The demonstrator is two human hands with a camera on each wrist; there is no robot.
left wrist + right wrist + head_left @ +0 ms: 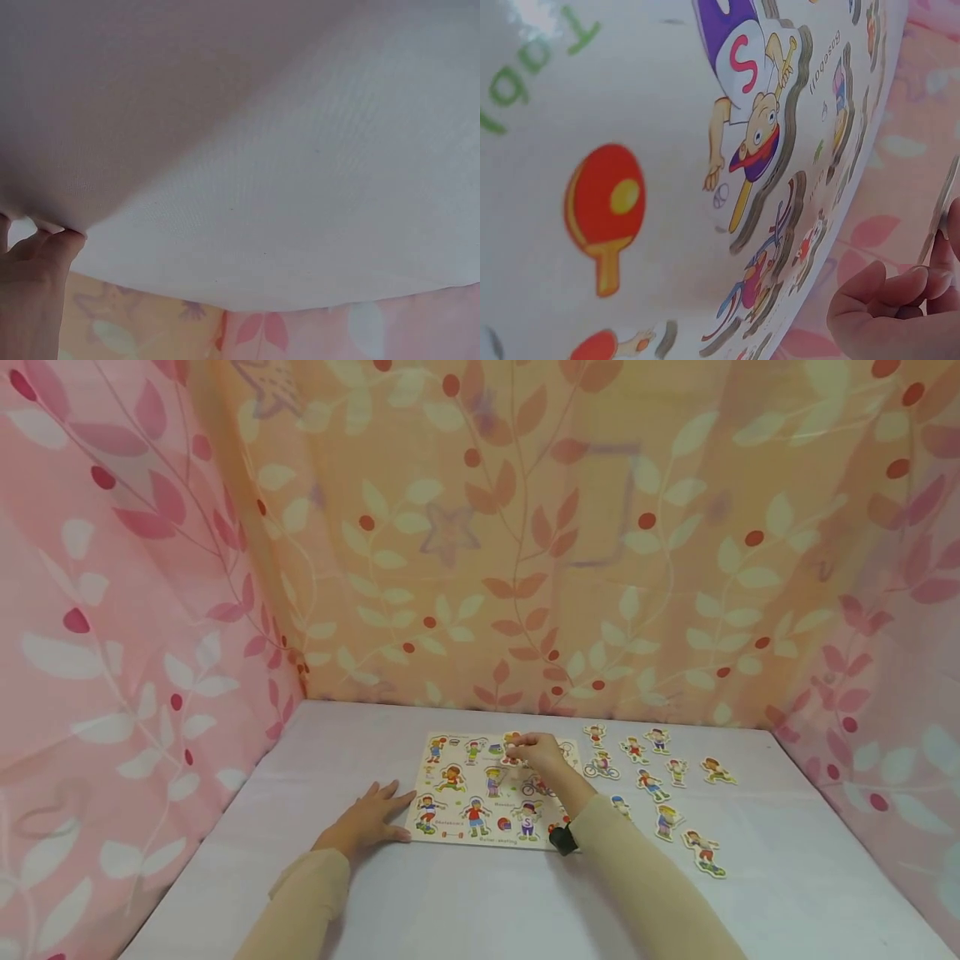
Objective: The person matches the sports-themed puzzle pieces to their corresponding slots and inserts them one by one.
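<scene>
A wooden picture puzzle board (468,791) with sports figures lies on the white tabletop. My right hand (543,757) pinches a puzzle piece (512,750) over the board's upper middle. In the right wrist view the right hand (896,307) holds that thin piece (943,202) nearly edge-on, so its picture is hidden. My left hand (369,817) rests on the table with fingers spread, fingertips at the board's left edge. The left wrist view shows part of the left hand (37,277) on the white cloth.
Several loose puzzle pieces lie right of the board, among them a cyclist piece (602,767), a skateboarder piece (705,853) and a runner piece (717,770). My right forearm passes over the board's lower right corner. Floral curtains (495,568) surround the table.
</scene>
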